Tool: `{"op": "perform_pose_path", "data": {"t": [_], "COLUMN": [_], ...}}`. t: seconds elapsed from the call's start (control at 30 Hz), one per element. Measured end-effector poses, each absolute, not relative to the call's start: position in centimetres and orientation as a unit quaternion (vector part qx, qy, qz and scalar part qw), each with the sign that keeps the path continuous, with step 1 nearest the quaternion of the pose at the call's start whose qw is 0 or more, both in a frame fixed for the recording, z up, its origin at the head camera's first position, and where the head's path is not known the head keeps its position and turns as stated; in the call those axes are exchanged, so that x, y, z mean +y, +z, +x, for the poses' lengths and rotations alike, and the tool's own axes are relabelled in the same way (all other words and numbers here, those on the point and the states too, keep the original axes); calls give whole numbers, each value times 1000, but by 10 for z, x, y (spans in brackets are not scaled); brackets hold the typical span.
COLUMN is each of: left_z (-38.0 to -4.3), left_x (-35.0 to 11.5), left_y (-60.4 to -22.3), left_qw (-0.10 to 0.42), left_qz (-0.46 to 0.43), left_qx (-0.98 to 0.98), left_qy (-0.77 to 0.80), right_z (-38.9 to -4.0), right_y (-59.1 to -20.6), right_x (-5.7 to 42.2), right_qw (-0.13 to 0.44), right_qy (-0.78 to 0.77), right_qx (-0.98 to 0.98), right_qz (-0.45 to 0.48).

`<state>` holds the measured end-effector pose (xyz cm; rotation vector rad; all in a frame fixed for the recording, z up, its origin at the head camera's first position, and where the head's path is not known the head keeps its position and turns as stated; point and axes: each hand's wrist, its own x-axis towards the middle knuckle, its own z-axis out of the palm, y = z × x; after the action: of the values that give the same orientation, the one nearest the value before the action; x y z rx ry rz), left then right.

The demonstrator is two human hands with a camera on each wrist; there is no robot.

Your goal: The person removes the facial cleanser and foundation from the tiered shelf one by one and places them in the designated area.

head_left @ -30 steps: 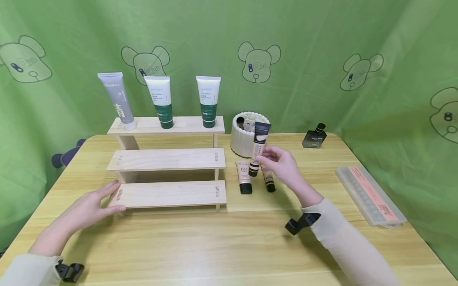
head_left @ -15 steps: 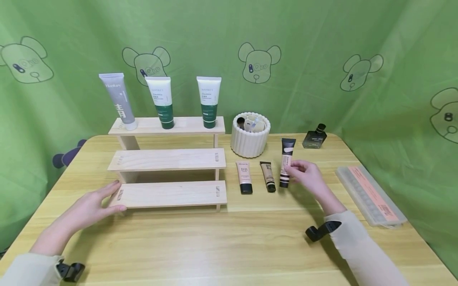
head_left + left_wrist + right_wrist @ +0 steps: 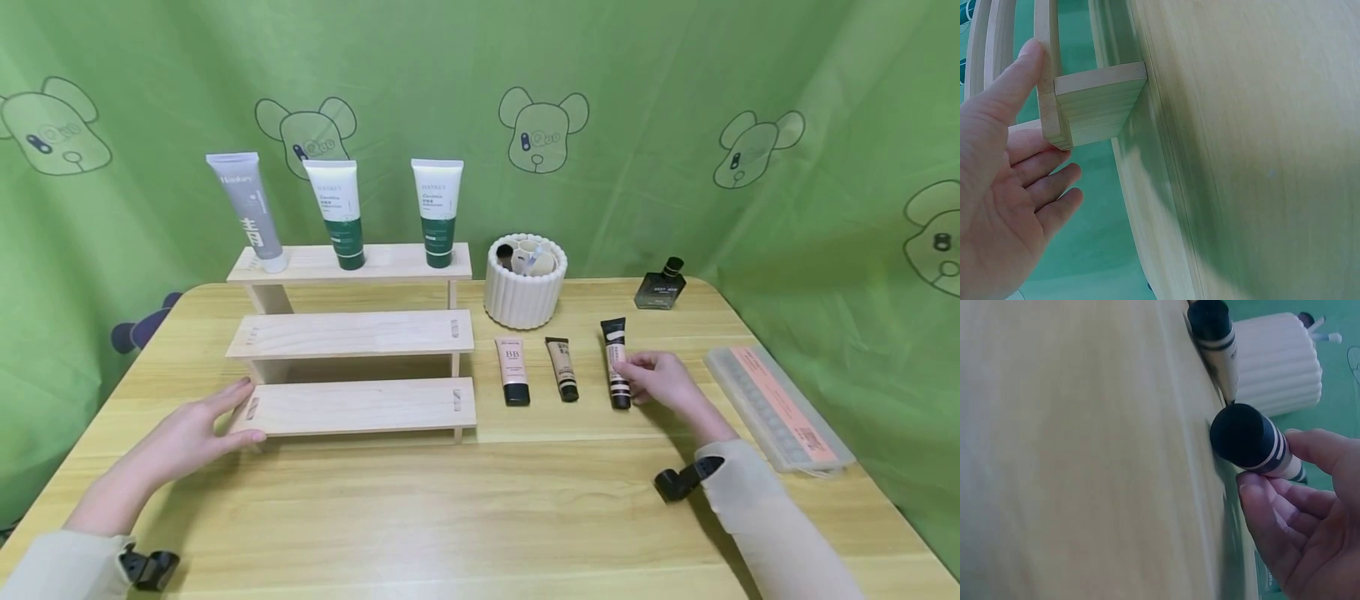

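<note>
My right hand (image 3: 660, 379) pinches a slim beige cosmetic tube (image 3: 614, 354) with black ends between thumb and fingers. In the right wrist view its round black cap (image 3: 1241, 436) faces the camera, and the tube lies at or just above the tabletop; I cannot tell which. To its left lie a small beige tube (image 3: 562, 367) and a pink BB cream tube (image 3: 512, 367). At the left, my left hand (image 3: 183, 437) holds the end of the lowest board of a three-step wooden shelf (image 3: 360, 408), thumb (image 3: 1013, 84) on one face and fingers around the edge.
On the top step stand a grey tube (image 3: 251, 208) and two white-and-green tubes (image 3: 335, 208). A white ribbed brush holder (image 3: 523, 292) is behind the small tubes. Farther right are a dark perfume bottle (image 3: 660, 287) and a flat clear case (image 3: 776, 408) with a pink label.
My right hand has carried the black-ended tube rightward and down, from in front of the brush holder to the right of the small beige tube. The left hand stays on the shelf.
</note>
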<state>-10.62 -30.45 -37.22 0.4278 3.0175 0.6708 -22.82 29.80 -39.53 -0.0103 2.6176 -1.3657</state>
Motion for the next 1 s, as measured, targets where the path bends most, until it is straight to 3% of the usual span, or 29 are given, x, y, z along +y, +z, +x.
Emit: {"op": "perform_pose_path", "data": {"t": [0.37, 1.0], "left_z": [-106, -106], "left_x": [-305, -305], "left_y": [-372, -372], "left_qw": [7, 5], "left_qz": [142, 146], "left_qx": [966, 966], "left_qy": [214, 212], "right_z": [-236, -239], "right_y": [-397, -394], "right_x": [304, 306], "right_qw": [131, 137], "right_qy": [-454, -430], "right_qx": [882, 893], "right_qz": [10, 9]}}
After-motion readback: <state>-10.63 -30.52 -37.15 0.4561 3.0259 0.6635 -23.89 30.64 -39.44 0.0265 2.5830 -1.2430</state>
